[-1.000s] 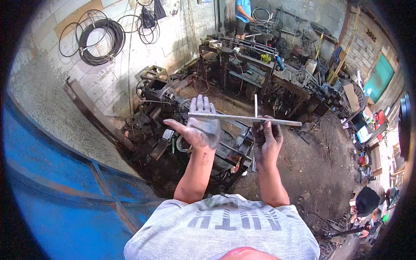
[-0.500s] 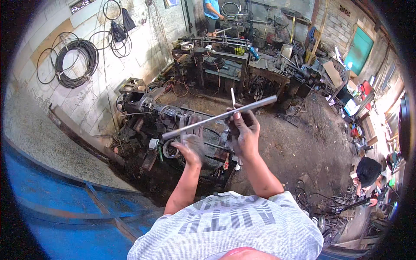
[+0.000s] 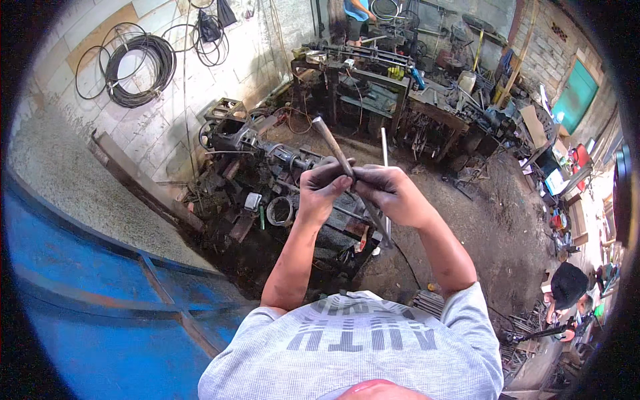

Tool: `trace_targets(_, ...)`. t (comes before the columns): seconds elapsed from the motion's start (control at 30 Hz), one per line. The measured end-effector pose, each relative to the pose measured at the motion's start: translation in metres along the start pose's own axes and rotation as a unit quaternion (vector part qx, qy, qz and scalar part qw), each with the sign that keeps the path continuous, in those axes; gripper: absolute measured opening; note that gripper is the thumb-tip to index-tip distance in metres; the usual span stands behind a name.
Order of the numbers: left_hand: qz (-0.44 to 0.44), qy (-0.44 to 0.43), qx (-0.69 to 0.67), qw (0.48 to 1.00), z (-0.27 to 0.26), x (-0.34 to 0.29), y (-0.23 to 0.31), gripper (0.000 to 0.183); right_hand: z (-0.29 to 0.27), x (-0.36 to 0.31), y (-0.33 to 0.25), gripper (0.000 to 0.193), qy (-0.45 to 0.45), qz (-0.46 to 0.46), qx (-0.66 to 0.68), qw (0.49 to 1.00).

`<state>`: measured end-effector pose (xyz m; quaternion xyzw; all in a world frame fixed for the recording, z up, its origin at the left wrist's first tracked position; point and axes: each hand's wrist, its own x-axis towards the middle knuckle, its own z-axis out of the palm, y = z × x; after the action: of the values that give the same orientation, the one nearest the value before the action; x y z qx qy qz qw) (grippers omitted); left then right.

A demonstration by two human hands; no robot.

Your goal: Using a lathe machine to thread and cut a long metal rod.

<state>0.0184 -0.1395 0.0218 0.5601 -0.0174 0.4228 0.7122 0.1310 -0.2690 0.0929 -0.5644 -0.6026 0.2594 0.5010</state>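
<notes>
A grey metal rod (image 3: 333,144) slants in front of me, its brownish upper end up and to the left, its lower end down and to the right. My left hand (image 3: 323,189) pinches it near the middle between thumb and fingers. Close beside it, the fingers of my right hand (image 3: 395,195) also grip the rod, nearly touching the left. Both hands have blackened fingers. A thinner pale rod (image 3: 385,148) stands upright behind my right hand; its middle is hidden. Under my hands lies a lathe-like machine (image 3: 283,157), with a round metal ring (image 3: 280,211) beside it.
A blue metal panel (image 3: 87,293) lies to my left. Coiled cable (image 3: 140,71) hangs on the wall. A cluttered workbench (image 3: 437,113) stands ahead, with another person (image 3: 358,12) beyond. Scrap metal (image 3: 527,330) and a person in a dark head covering (image 3: 569,285) are at right.
The rod has turned from nearly crosswise to a steep slant. My left hand has gone from open under it to closed on it. The view has shifted, so the room appears further right.
</notes>
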Motion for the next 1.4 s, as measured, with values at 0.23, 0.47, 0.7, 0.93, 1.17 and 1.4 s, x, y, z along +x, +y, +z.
trace_targets(0.23, -0.013, -0.021, -0.001, 1.000, -0.002, -0.002, 0.002, 0.032, -0.012, -0.005, 0.000, 0.029, -0.048, -0.013, -0.138, 0.989)
trace_targets(0.47, 0.032, 0.009, 0.033, 0.999, 0.010, -0.010, 0.000, 0.021, 0.008, -0.018, 0.010, 0.018, 0.283, -0.109, -0.233, 0.924)
trace_targets(0.7, 0.087, 0.156, 0.138, 0.974, 0.011, -0.004, -0.010, 0.016, 0.098, -0.038, 0.067, 0.034, 0.265, 0.168, 0.357, 0.880)
trace_targets(0.93, 0.068, 0.222, -0.040, 0.972, 0.018, -0.017, -0.022, 0.020, 0.075, -0.007, 0.071, 0.037, 0.371, 0.057, 0.503, 0.779)
trace_targets(1.17, 0.039, 0.199, -0.074, 0.976, 0.021, -0.024, -0.013, 0.025, 0.066, -0.006, 0.061, 0.029, 0.414, -0.027, 0.392, 0.821)
trace_targets(1.4, 0.055, 0.151, -0.420, 0.893, 0.004, -0.017, 0.016, 0.094, 0.062, -0.005, 0.046, 0.023, 0.400, -0.078, 0.414, 0.814)
